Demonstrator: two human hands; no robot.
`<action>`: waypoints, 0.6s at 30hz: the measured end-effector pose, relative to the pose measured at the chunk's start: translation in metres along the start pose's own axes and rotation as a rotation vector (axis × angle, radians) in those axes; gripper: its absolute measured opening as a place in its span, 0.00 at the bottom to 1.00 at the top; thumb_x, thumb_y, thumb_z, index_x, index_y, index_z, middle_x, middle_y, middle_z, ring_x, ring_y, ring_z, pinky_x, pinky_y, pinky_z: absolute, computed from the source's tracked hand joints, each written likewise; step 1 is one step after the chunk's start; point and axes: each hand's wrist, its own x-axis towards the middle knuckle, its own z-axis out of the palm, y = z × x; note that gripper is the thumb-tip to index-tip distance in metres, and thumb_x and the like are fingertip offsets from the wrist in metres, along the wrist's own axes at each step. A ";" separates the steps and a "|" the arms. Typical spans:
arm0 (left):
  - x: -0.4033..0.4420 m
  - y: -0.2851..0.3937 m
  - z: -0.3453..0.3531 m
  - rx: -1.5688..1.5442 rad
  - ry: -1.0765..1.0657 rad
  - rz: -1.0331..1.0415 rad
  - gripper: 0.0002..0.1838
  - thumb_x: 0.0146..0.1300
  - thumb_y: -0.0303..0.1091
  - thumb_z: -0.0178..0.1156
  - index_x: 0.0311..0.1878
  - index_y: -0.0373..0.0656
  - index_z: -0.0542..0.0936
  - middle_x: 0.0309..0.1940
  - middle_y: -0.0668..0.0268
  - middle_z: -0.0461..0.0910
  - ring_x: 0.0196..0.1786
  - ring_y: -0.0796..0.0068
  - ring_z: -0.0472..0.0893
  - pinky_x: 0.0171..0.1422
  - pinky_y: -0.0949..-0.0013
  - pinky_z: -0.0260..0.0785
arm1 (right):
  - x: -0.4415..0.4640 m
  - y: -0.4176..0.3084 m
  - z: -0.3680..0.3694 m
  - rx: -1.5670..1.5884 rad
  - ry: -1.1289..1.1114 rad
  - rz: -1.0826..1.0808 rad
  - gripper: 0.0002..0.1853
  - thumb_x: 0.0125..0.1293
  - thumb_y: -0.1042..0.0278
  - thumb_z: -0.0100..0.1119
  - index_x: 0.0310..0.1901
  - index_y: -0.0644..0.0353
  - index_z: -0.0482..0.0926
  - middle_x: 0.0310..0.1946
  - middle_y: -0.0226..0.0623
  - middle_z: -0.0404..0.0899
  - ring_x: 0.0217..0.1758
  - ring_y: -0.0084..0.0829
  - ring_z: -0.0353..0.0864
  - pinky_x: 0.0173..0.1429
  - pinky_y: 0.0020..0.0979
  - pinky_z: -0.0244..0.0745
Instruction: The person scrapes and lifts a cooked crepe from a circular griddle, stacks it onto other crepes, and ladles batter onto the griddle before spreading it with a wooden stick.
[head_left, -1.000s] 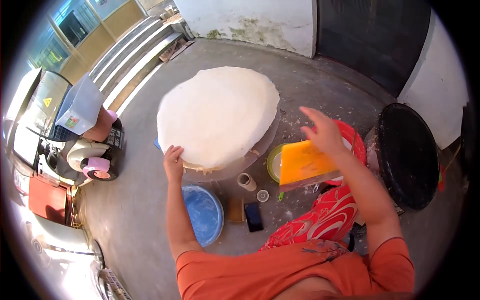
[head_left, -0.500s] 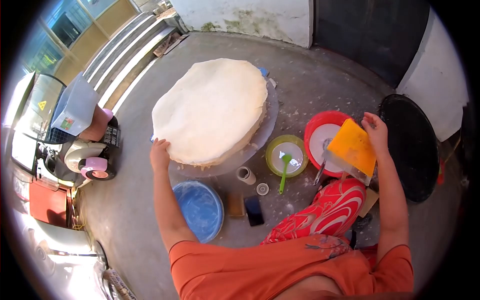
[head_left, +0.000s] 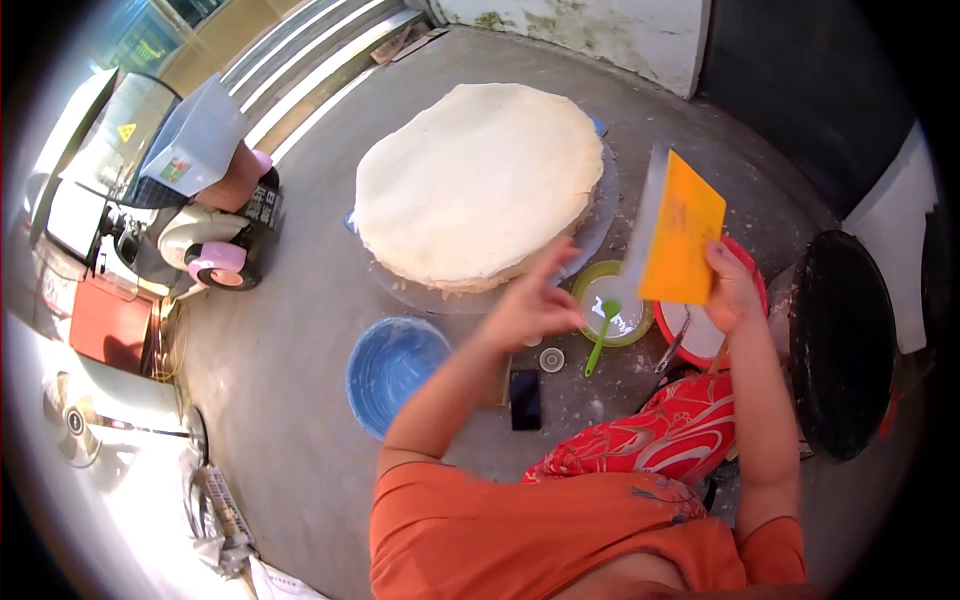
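Observation:
My right hand (head_left: 735,285) grips an orange scraper (head_left: 687,230) with a clear, whitish blade, raised above the bowls. My left hand (head_left: 535,305) is in the air with its fingers spread, holding nothing, near the front right edge of a thick stack of pale round flatbread sheets (head_left: 475,185). The stack rests on a broad round sheet (head_left: 600,225). Below the scraper are a yellow-green bowl (head_left: 637,335) of white liquid with a green spoon (head_left: 602,340) across its rim, and a red basin (head_left: 757,262) of white batter, partly hidden by my right hand and the scraper.
A blue basin (head_left: 385,370) stands at left of my left forearm. A phone (head_left: 525,400) and a small round cap (head_left: 551,360) lie on the floor. At right is a large black round pan (head_left: 845,345). A scooter (head_left: 210,245) and steps (head_left: 330,70) stand at far left.
My left hand has left the stack's left edge and moved right, its fingers now spread. My right hand has raised the scraper and swung it left and upright. The camera view has turned.

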 end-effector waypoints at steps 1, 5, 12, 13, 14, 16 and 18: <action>0.001 -0.008 0.033 -0.221 -0.025 0.064 0.37 0.51 0.24 0.63 0.65 0.45 0.58 0.31 0.64 0.78 0.28 0.79 0.76 0.33 0.77 0.69 | 0.001 0.008 0.021 0.068 -0.014 -0.015 0.18 0.66 0.63 0.49 0.55 0.59 0.67 0.52 0.33 0.72 0.53 0.29 0.72 0.59 0.32 0.65; 0.009 0.001 0.045 -0.447 0.272 -0.057 0.16 0.59 0.31 0.58 0.49 0.35 0.72 0.22 0.63 0.77 0.21 0.77 0.74 0.25 0.77 0.66 | -0.003 0.029 0.074 0.013 -0.095 -0.101 0.20 0.65 0.64 0.51 0.56 0.60 0.65 0.53 0.35 0.70 0.55 0.29 0.71 0.58 0.31 0.65; 0.040 -0.021 -0.106 -0.608 0.970 0.102 0.13 0.61 0.28 0.55 0.45 0.31 0.69 0.25 0.61 0.73 0.21 0.72 0.73 0.23 0.76 0.68 | -0.023 0.002 0.002 -0.456 0.147 -0.003 0.19 0.66 0.62 0.49 0.56 0.57 0.66 0.43 0.32 0.75 0.46 0.24 0.74 0.48 0.24 0.68; 0.039 -0.033 -0.141 -0.687 0.980 0.104 0.13 0.61 0.28 0.54 0.46 0.31 0.68 0.26 0.60 0.73 0.22 0.72 0.74 0.23 0.76 0.68 | -0.028 -0.001 -0.012 -0.470 0.215 0.000 0.18 0.67 0.62 0.47 0.56 0.56 0.66 0.41 0.30 0.75 0.43 0.22 0.74 0.47 0.24 0.67; 0.036 -0.038 -0.165 -0.767 0.991 0.105 0.13 0.61 0.27 0.54 0.46 0.31 0.68 0.26 0.59 0.73 0.23 0.71 0.74 0.23 0.75 0.69 | -0.033 -0.005 -0.023 -0.469 0.217 -0.002 0.18 0.67 0.62 0.47 0.56 0.56 0.66 0.41 0.30 0.75 0.43 0.22 0.74 0.47 0.24 0.67; 0.025 -0.033 -0.179 -0.750 1.088 0.079 0.13 0.62 0.27 0.53 0.46 0.30 0.67 0.28 0.57 0.73 0.25 0.69 0.75 0.25 0.75 0.70 | -0.046 -0.012 -0.041 -0.449 0.308 -0.012 0.18 0.67 0.60 0.47 0.56 0.56 0.67 0.40 0.30 0.75 0.40 0.22 0.74 0.47 0.23 0.67; 0.017 -0.031 -0.178 -0.728 1.187 0.045 0.13 0.62 0.27 0.52 0.47 0.30 0.66 0.30 0.56 0.73 0.27 0.68 0.76 0.27 0.75 0.72 | -0.055 -0.015 -0.055 -0.415 0.323 -0.027 0.18 0.67 0.60 0.47 0.56 0.56 0.67 0.39 0.30 0.75 0.40 0.21 0.73 0.46 0.22 0.67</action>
